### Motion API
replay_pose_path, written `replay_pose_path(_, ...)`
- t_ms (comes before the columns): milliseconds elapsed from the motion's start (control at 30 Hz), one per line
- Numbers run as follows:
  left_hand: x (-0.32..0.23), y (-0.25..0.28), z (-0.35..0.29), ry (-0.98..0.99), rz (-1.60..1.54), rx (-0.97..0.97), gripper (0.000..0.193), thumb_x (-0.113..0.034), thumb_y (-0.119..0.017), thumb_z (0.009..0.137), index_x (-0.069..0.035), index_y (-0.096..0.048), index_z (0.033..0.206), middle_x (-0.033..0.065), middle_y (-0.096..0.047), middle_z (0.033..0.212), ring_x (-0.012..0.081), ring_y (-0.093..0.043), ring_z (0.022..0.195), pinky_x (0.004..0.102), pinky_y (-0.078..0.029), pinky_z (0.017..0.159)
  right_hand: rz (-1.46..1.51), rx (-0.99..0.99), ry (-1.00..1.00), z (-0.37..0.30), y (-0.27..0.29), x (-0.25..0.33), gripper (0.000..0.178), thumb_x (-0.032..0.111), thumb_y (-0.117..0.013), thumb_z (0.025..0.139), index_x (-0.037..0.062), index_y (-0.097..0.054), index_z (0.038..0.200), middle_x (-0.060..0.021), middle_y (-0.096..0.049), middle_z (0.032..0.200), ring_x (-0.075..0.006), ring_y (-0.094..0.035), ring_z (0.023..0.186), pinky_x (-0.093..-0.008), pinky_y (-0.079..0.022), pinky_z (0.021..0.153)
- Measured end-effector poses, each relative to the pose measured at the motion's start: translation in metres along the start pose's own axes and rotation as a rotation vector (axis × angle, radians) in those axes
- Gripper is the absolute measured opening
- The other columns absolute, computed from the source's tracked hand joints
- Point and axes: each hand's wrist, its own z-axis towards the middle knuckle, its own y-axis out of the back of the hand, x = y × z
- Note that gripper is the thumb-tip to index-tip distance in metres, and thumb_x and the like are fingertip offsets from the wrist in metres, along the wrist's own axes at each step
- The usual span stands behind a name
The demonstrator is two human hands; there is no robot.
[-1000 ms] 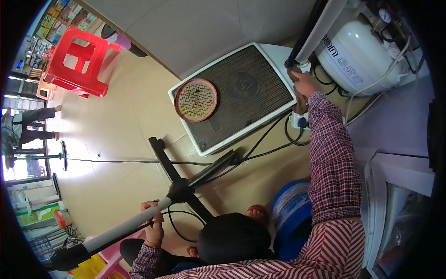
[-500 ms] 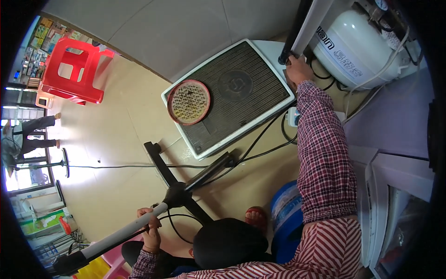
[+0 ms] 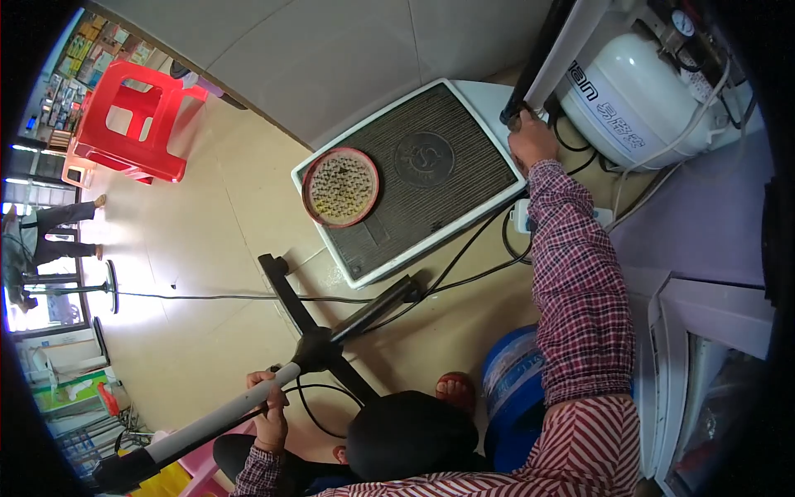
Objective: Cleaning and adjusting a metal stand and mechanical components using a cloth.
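Observation:
My left hand (image 3: 270,411) is closed around the grey pole of a stand (image 3: 240,404), which slants up from a dark legged base with small casters. Far right, my right hand (image 3: 532,139) grips the lower end of a black and white pole (image 3: 542,70); the fingertips are partly hidden. Near that hand lies a flat white-framed panel (image 3: 422,211) with a dark ribbed top. A round red-rimmed dish (image 3: 340,187) with a speckled, bristly-looking surface rests on the panel's left part.
A white air tank (image 3: 623,101) with a gauge stands beside my right hand. Black cables (image 3: 460,265) cross the floor by a power strip (image 3: 521,215). A blue bucket (image 3: 509,398) sits by my foot. Further left are a red stool (image 3: 137,124) and another person (image 3: 58,236).
The view has shifted slightly, so the panel and tank appear a little lower. Both hands keep their grips. The person at far left has moved slightly.

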Motion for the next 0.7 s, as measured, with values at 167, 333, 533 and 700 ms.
replay_pose_path(167, -0.005, -0.003, 0.001, 0.009, 0.014, 0.016, 0.030, -0.031, -0.055, 0.091, -0.006, -0.044, 0.102, -0.0017, -0.043, 0.067, 0.0065, -0.042, 0.058, 0.0209, -0.036, 0.054, -0.065, 0.125, 0.042, 0.023, 0.010, 0.003, 0.042, 0.025, -0.046, 0.087, 0.0108, -0.052, 0.126, -0.0177, -0.058, 0.118, -0.0309, -0.059, 0.104, -0.0421, -0.047, 0.088)
replay_pose_path(333, -0.002, 0.000, 0.003, -0.036, -0.019, 0.031, 0.030, -0.032, -0.055, 0.091, -0.006, -0.044, 0.102, -0.0015, -0.043, 0.066, 0.0065, -0.042, 0.057, 0.0211, -0.036, 0.054, -0.119, 0.227, 0.014, 0.029, 0.011, 0.012, 0.038, 0.022, -0.047, 0.087, 0.0064, -0.057, 0.120, -0.0169, -0.058, 0.119, -0.0300, -0.059, 0.106, -0.0413, -0.047, 0.090)
replay_pose_path(533, -0.003, 0.001, 0.001, -0.006, 0.015, 0.037, 0.029, -0.031, -0.055, 0.090, -0.007, -0.042, 0.101, -0.0008, -0.042, 0.071, 0.0075, -0.044, 0.059, 0.0225, -0.037, 0.052, -0.034, 0.114, -0.014, 0.010, 0.004, 0.009, 0.047, 0.021, -0.048, 0.085, 0.0120, -0.047, 0.131, -0.0151, -0.058, 0.120, -0.0295, -0.058, 0.108, -0.0407, -0.046, 0.092)
replay_pose_path(700, -0.003, 0.004, 0.000, -0.029, 0.048, 0.054, 0.028, -0.030, -0.053, 0.091, -0.007, -0.042, 0.100, -0.0005, -0.042, 0.071, 0.0073, -0.043, 0.057, 0.0225, -0.037, 0.051, -0.003, 0.063, 0.005, -0.006, 0.006, 0.004, 0.056, 0.019, -0.050, 0.082, 0.0199, -0.040, 0.137, -0.0137, -0.056, 0.121, -0.0311, -0.057, 0.107, -0.0410, -0.047, 0.090)
